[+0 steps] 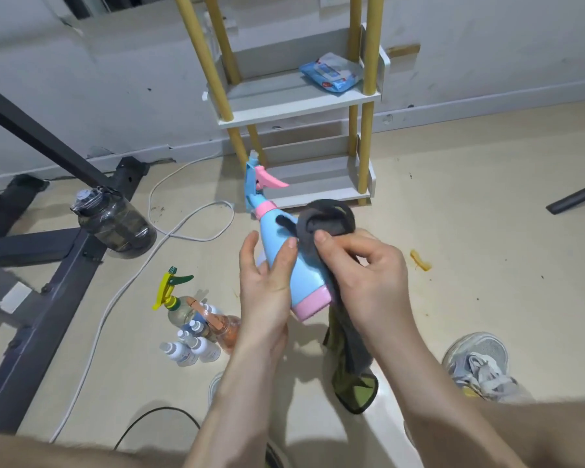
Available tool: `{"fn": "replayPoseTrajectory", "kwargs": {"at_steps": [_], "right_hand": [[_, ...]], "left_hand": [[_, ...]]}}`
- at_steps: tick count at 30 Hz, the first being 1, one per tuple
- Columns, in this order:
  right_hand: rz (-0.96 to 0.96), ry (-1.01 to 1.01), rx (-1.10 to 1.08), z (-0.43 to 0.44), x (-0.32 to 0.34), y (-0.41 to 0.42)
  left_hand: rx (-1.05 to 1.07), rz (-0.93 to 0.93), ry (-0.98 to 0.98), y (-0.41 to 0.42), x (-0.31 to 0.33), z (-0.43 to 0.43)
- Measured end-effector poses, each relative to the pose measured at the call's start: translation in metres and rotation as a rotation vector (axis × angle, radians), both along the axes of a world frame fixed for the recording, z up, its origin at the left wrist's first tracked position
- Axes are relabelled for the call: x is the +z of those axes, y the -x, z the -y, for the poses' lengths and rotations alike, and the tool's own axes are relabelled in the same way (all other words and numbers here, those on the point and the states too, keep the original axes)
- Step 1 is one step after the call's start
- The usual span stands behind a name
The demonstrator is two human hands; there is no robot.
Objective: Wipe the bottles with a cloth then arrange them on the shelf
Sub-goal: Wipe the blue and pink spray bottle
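Observation:
A blue spray bottle (286,261) with pink trigger, collar and base is held tilted above the floor. My left hand (267,285) grips its body from the left side. My right hand (365,275) holds a dark grey cloth (325,222) bunched against the bottle's right side, with the cloth's tail hanging below. On the floor to the left stand a clear spray bottle with a yellow-green trigger (176,298), an orange spray bottle (222,324) and several small white bottles (191,347). The white shelf with yellow posts (294,106) stands against the wall ahead.
A blue wipes pack (331,74) lies on the shelf's middle tier. A dark water jug (115,219) sits left beside a black metal frame (44,292). A white cable (183,224) loops on the floor. A grey shoe (477,363) is at lower right.

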State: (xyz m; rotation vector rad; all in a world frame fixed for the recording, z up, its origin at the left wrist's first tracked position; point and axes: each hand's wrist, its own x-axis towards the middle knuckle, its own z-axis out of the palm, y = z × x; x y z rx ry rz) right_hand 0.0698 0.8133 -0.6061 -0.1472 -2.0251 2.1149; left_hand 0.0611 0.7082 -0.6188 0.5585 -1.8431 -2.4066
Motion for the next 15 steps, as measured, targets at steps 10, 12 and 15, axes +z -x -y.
{"fn": "replayPoseTrajectory", "kwargs": {"at_steps": [10,12,15], "right_hand": [[0.145,0.021,0.192,-0.001,-0.007,0.029],[0.241,0.140,0.228,-0.004,-0.006,0.030],[0.363,0.283,0.266,-0.007,-0.012,0.029]], "left_hand": [[-0.263,0.071,-0.187,-0.039,-0.016,0.001],[-0.324,0.078,-0.248,-0.044,-0.017,0.004],[-0.381,0.082,-0.312,-0.044,-0.016,0.009]]}}
